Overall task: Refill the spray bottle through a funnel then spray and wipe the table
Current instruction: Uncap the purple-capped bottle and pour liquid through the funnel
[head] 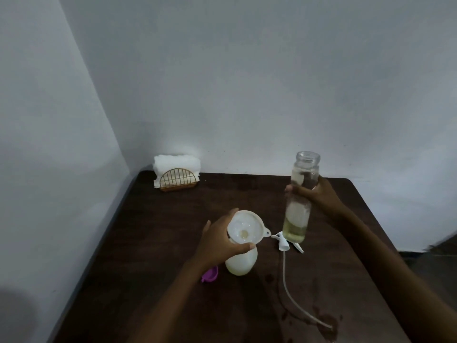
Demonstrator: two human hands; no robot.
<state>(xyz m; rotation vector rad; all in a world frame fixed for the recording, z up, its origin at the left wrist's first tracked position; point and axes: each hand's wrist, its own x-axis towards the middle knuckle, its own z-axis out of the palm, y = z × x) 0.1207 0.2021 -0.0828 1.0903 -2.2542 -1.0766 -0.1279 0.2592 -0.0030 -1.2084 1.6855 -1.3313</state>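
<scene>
Your right hand (319, 196) grips the clear open bottle (300, 194), with yellowish liquid low inside. Your left hand (220, 241) clasps the funnel (243, 227) seated on the white bottle (241, 263). The spray head (283, 242) lies between them on the dark, wet-spotted counter (173, 243), and a napkin holder (178, 179) stands in the corner.

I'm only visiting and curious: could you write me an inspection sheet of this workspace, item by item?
Surface: dark table, with wet patches near the front right.
Job's things: clear bottle, uncapped, with yellowish liquid at its bottom; funnel sitting in the white bottle; spray head lying on the table, its tube running toward the near edge.
Clutter: purple cap beside the white bottle; napkin holder with white napkins at the far left corner.
Grips: left hand holds the funnel's rim; right hand grips the clear bottle.
Cables: nothing seen.
Surroundings: plain pale walls.
</scene>
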